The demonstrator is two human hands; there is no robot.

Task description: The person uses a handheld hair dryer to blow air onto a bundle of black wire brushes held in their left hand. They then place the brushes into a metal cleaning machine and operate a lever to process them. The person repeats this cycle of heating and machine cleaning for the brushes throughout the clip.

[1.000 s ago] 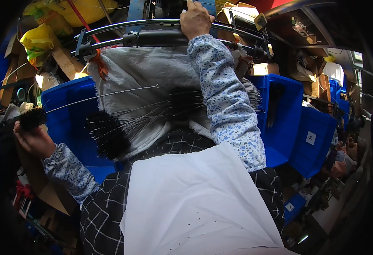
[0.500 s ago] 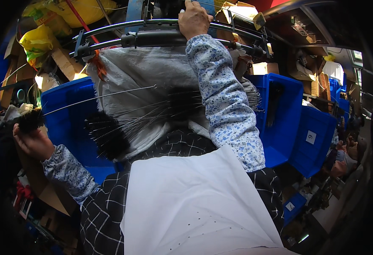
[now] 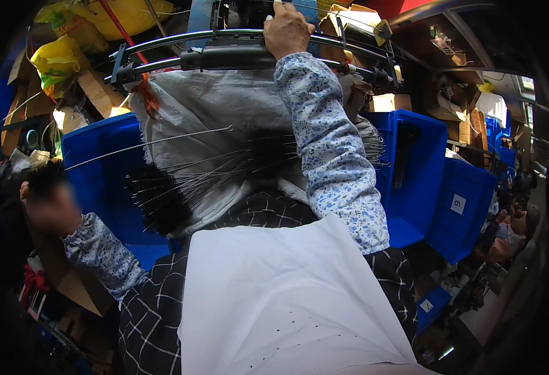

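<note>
At the far left, my left hand (image 3: 52, 209) is closed at the black bristle head of a wire brush (image 3: 149, 145); the hand is blurred. The brush's twisted wire stem reaches right and ends in a small loop. My right hand (image 3: 287, 31) lies over the black bar of a machine (image 3: 237, 57) at the top, fingers curled beyond it; what they grip is hidden at the frame's edge. On the white cloth (image 3: 193, 94) over my lap rest several more wire brushes with black heads, one bundle (image 3: 159, 197) at left and another (image 3: 271, 150) in the middle.
A blue bin (image 3: 96, 181) stands on my left. To the right are another blue bin (image 3: 412, 187) and a blue crate (image 3: 459, 206) with a white label. Yellow bags (image 3: 55, 59) and cardboard lie at the back left; boxes crowd the back right.
Hardly anything differs. The whole view has shifted very slightly; both hands and the brush keep their places.
</note>
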